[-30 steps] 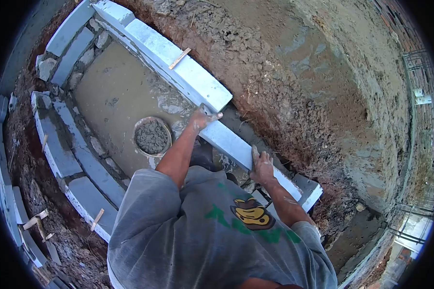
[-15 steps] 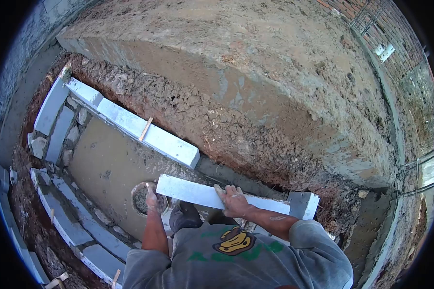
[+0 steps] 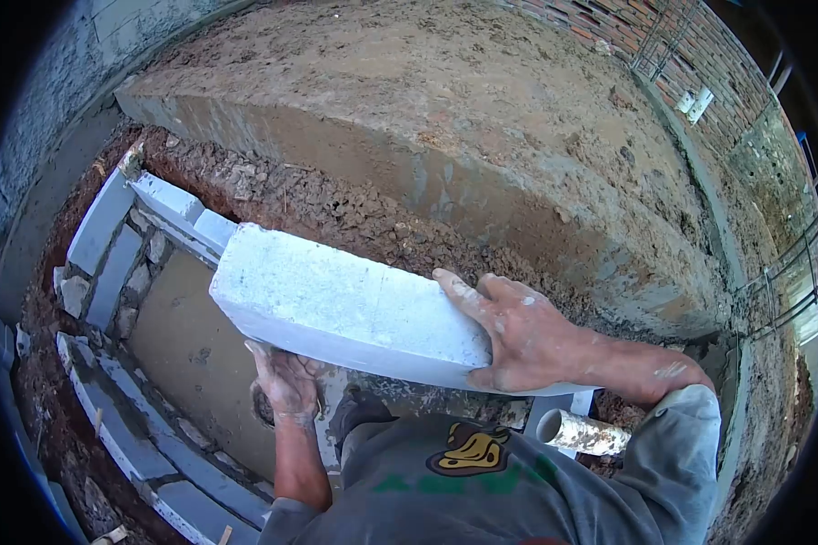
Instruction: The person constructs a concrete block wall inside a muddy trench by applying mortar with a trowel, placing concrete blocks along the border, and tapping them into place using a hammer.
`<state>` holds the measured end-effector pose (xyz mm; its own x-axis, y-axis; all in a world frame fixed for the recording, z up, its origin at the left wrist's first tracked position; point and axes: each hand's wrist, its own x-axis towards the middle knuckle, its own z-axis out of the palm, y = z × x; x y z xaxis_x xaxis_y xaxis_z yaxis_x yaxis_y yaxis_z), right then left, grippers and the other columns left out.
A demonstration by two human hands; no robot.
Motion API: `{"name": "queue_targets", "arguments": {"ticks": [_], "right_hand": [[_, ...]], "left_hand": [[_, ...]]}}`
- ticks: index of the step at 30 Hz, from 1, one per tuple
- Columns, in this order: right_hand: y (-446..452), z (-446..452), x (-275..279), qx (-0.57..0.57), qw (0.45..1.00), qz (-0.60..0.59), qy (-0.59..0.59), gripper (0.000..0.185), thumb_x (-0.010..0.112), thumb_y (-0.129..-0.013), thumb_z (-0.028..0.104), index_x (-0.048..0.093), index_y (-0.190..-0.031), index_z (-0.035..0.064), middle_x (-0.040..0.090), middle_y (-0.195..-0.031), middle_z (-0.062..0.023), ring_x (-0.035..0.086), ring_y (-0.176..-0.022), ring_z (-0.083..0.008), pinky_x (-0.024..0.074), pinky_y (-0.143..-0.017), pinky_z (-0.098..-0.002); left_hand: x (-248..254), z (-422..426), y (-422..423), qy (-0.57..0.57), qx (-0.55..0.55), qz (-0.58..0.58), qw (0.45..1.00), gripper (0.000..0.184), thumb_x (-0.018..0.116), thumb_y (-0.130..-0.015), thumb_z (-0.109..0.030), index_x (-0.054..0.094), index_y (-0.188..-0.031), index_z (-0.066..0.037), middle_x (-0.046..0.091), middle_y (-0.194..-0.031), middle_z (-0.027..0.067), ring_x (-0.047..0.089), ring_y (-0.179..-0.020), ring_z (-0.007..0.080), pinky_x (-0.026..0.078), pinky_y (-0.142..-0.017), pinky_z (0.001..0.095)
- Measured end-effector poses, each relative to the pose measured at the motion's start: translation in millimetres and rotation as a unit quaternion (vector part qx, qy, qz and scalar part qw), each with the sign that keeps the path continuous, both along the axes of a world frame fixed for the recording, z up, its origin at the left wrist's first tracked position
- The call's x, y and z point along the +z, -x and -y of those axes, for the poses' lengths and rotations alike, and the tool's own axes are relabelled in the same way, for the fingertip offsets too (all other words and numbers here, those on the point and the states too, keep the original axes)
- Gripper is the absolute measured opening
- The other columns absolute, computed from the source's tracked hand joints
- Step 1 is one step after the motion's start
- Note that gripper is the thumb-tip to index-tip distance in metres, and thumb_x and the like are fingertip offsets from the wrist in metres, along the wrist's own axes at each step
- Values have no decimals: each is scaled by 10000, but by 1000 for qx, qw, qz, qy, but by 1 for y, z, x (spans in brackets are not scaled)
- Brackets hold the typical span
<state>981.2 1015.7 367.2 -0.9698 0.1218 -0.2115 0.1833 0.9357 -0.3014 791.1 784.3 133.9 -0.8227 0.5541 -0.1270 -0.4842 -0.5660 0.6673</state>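
Note:
A long white lightweight concrete block [image 3: 354, 295] is raised in front of my body, close to the camera. My right hand [image 3: 529, 334] grips its right end, thumb on the near lower edge and fingers over the top. Under the left part of the block, my left hand [image 3: 286, 380] bears it from below, palm up, with the fingertips partly hidden. Behind the block's left end runs a row of laid white blocks [image 3: 168, 197], partly covered by it.
Wet grey mortar [image 3: 191, 336] floors the pit. Lines of blocks [image 3: 123, 413] edge the left side. A mortar-stained pipe [image 3: 583, 431] stands by my right elbow. Beyond lies a trench of loose earth [image 3: 354, 204] and a raised bank [image 3: 482, 173]. Thin metal rods [image 3: 773, 295] stick out at right.
The block has come up from the lower course toward the camera, now lifted in both hands. My left hand has moved under it. The pipe has come into view.

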Motion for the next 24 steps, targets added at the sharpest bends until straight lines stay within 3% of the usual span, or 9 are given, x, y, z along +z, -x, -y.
{"name": "queue_targets", "arguments": {"ticks": [2,4,8,11,15,19,21,22,24], "right_hand": [[1,-3,63,-52,998,1,-32,1026,756,-594,275,216,-1432,35,472,-1004,-184,509,-947,-336,412,-865,-416],[4,-19,104,-28,984,-139,-104,928,723,-569,214,327,-1377,-11,539,-1052,-227,546,-981,-372,444,-868,-374],[33,-71,165,-49,967,-241,-59,916,690,-422,133,493,-1316,114,597,-1151,-172,597,-993,-283,449,-903,-344],[59,-99,180,-75,967,-232,-77,944,676,-404,120,489,-1328,157,602,-1151,-141,588,-994,-243,450,-901,-347],[88,-150,162,-120,964,-196,-138,930,660,-433,113,474,-1342,165,558,-1235,-112,552,-1066,-239,392,-977,-337],[94,-202,151,-132,974,-181,-18,912,641,-471,115,451,-1361,181,490,-1334,-81,439,-1211,-235,286,-1053,-315],[98,-196,155,-136,979,-145,40,932,632,-469,121,421,-1376,125,461,-1352,-123,444,-1212,-234,324,-1027,-303],[98,-194,147,-89,974,-176,116,809,654,-542,150,467,-1324,63,524,-1256,-182,503,-1140,-283,408,-955,-340],[91,-134,158,-134,986,-97,-7,760,634,-748,133,289,-1421,54,329,-1428,-194,349,-1274,-326,281,-1045,-425]], "left_hand": [[66,-44,5,-95,41,-25,994,709,370,-914,-566,374,-1288,36,532,-1207,188,614,-1004,274,549,-827,391],[89,-73,26,-185,-52,-54,980,613,379,-933,-512,404,-1268,2,541,-1197,194,611,-1020,281,552,-840,406],[119,-105,29,-33,-13,-129,991,474,419,-950,-452,480,-1188,-46,594,-1093,135,621,-936,222,522,-757,332],[88,-75,23,53,11,-141,989,404,479,-941,-406,520,-1151,-64,607,-1061,105,627,-921,207,505,-743,304],[-22,16,24,247,45,19,968,303,571,-901,-357,571,-1070,-105,633,-973,56,637,-801,166,507,-656,285],[-88,132,6,303,165,131,929,240,513,-920,-323,574,-964,-95,635,-866,31,621,-727,137,497,-588,264],[-113,182,-18,291,227,173,913,208,543,-907,-317,573,-930,-113,630,-847,15,615,-713,123,488,-582,266],[-103,185,-22,294,271,185,898,207,546,-904,-313,571,-928,-108,628,-842,16,613,-709,122,488,-581,267],[-84,180,-32,338,315,181,868,245,534,-914,-336,550,-976,-100,634,-869,34,606,-710,121,491,-647,288]]}}
